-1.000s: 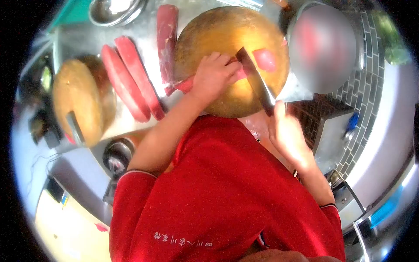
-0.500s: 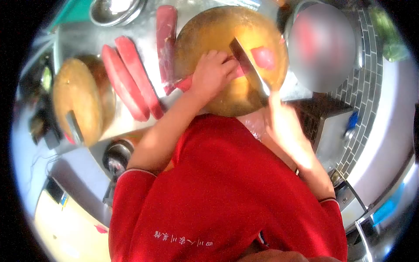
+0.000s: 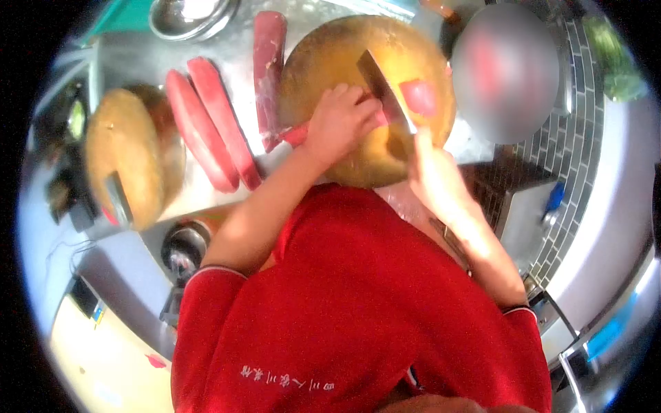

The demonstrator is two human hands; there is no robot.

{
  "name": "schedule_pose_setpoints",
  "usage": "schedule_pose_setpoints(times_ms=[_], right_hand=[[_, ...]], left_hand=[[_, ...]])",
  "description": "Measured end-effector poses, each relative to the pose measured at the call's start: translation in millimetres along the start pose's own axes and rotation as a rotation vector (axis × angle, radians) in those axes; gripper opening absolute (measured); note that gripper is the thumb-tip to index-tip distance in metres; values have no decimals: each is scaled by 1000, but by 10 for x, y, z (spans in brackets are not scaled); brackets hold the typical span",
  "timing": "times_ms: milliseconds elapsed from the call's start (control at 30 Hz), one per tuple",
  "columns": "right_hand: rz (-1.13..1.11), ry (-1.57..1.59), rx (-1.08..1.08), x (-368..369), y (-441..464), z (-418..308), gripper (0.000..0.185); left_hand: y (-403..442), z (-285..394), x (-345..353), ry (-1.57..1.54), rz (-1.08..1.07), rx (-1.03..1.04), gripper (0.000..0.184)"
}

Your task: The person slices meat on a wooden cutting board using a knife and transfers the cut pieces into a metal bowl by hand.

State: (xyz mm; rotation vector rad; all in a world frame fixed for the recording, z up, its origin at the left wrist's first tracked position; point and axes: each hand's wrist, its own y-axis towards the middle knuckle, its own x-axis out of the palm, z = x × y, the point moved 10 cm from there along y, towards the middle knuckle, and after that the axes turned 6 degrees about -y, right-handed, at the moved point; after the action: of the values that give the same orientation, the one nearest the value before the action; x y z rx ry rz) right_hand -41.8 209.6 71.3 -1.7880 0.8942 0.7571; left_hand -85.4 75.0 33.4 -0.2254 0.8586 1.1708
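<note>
On the round wooden chopping block [image 3: 327, 51] lies a strip of red meat [image 3: 296, 134], its near part reaching past the block's left edge. My left hand [image 3: 337, 122] presses down on this strip with curled fingers. In my right hand [image 3: 432, 168] is the handle of a cleaver [image 3: 383, 84]. Its wide blade stands at the right end of the strip, just beyond my left fingertips; whether it is in the meat I cannot tell. A cut piece of meat [image 3: 419, 98] lies flat on the block to the right of the blade.
A long dark-red strip of meat [image 3: 268, 69] lies against the block's left side. Two more strips [image 3: 201, 131] rest further left on the metal counter. Another round wooden block [image 3: 124, 148] stands there, with a second blade [image 3: 118, 196]. Metal bowls [image 3: 186, 27] sit at the back left.
My right hand and the cleaver have shifted a little left and away from my body, bringing the blade nearer my left fingers. My left hand stays on the meat strip.
</note>
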Motion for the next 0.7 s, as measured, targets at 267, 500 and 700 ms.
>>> schedule_pose_setpoints(times_ms=[267,500,700], right_hand=[[-16,36,32,91,-11,-14,37],[88,-1,-46,189,320,-37,39],[-93,-34,61,-60,-446,1,39]], left_hand=[[22,-22,-48,-88,60,5,21],[11,6,-52,9,6,3,17],[-8,-47,-10,-65,48,5,23]])
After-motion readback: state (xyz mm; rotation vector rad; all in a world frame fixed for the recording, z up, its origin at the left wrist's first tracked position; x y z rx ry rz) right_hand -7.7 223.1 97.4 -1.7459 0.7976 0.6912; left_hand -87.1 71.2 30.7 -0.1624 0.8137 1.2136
